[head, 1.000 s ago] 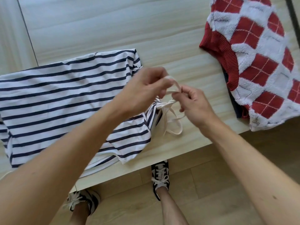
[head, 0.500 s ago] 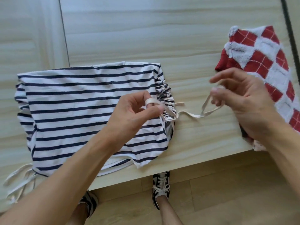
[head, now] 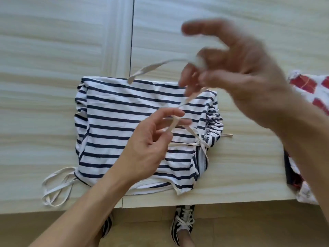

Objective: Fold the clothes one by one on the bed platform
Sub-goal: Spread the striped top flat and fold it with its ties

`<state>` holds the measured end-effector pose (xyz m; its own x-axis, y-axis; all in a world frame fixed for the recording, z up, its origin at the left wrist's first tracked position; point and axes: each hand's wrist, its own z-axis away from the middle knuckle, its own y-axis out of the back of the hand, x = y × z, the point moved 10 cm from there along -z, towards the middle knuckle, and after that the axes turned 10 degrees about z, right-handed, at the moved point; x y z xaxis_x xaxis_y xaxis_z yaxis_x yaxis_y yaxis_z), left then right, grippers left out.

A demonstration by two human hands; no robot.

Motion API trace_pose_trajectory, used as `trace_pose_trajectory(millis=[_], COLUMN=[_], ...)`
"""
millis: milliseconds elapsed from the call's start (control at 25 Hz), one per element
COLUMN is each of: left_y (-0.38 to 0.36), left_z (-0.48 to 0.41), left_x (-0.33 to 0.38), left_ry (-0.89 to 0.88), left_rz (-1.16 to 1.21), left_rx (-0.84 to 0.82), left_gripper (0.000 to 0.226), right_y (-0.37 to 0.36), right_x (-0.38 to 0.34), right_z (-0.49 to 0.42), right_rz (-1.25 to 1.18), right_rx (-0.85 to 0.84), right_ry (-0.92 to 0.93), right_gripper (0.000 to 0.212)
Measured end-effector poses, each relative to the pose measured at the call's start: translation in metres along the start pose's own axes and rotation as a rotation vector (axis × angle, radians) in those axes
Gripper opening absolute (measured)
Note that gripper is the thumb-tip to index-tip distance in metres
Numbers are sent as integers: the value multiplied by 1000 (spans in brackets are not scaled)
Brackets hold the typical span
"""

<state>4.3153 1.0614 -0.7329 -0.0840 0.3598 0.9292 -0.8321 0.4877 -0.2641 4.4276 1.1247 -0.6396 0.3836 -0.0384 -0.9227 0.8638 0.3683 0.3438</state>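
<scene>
A navy-and-white striped garment (head: 124, 122) lies flat near the front edge of the pale wood bed platform (head: 53, 50). A cream drawstring (head: 179, 106) runs up from its gathered right side. My left hand (head: 151, 139) pinches the drawstring over the middle of the garment. My right hand (head: 236, 72), blurred, is raised above the garment's upper right corner and holds the string's upper part, whose loose end (head: 142, 73) trails left. A second set of cream ties (head: 57, 186) lies looped at the garment's lower left.
A red-and-white checked knit (head: 309, 97) lies at the right edge, over something dark (head: 289, 172). A seam (head: 132, 36) divides the platform panels behind the garment. My shoes (head: 183, 221) stand on the wood floor below the platform's front edge.
The view has shifted, so the garment now sits central. My right hand has risen and swung left over the garment with the string. My left hand keeps its pinch.
</scene>
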Motion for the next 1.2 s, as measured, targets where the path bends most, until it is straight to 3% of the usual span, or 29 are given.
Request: trace_pose_trajectory(millis=[160, 240, 280, 400, 480, 560, 600, 680, 760, 840, 960, 1000, 1080, 1200], left_y=[15, 14, 13, 17, 18, 16, 12, 2, -18, -42, -67, -66, -48, 9], left_z=[19, 30, 34, 38, 37, 32, 29, 23, 17, 13, 2, -4, -13, -18], left_x=[-5, 1, 4, 11, 18, 21, 20, 8, -13, -32, -36, -32, -24, -33], left_ry=[-82, -148, -173, -182, -170, -157, -138, -54, 76, 185, 224, 207, 172, 131], left_rz=[-249, -336, -338, -240, -170, -117, -102, -105, -161, -180, -120, -105, -16, 298], left_rx=[66, 70, 76, 161, 208, 206, 193, 153, 86, -13, -112, -97, 9, 299], left_gripper=[47, 45, 43, 29, 25, 26, 27, 30, 49, 87, 115, 108, 66, 7], right_y=[-71, -84, -92, -101, -73, -20, 6, 65, 112, 118, 51, 22, -31, -83], right_x=[78, 100, 108, 134, 150, 143, 132, 114, 102, 82, 25, 13, 9, 38], right_z=[-9, -2, 5, 34, 53, 69, 81, 108, 125, 118, 66, 47, 14, -26], right_rz=[-154, -107, -50, 300, 437, 485, 461, 375, 300, 97, 35, 33, -22, -114], right_rx=[-292, -394, -479, -663, -547, -312, -231, -63, 58, 65, -210, -316, -464, -479], right_ry=[-318, -416, -443, -460, -481, -479, -456, -421, -434, -427, -238, -201, -203, -312], right_gripper=[78, 83, 73, 4, 32, 48, 49, 31, 17, 13, 15, 18, 23, 26])
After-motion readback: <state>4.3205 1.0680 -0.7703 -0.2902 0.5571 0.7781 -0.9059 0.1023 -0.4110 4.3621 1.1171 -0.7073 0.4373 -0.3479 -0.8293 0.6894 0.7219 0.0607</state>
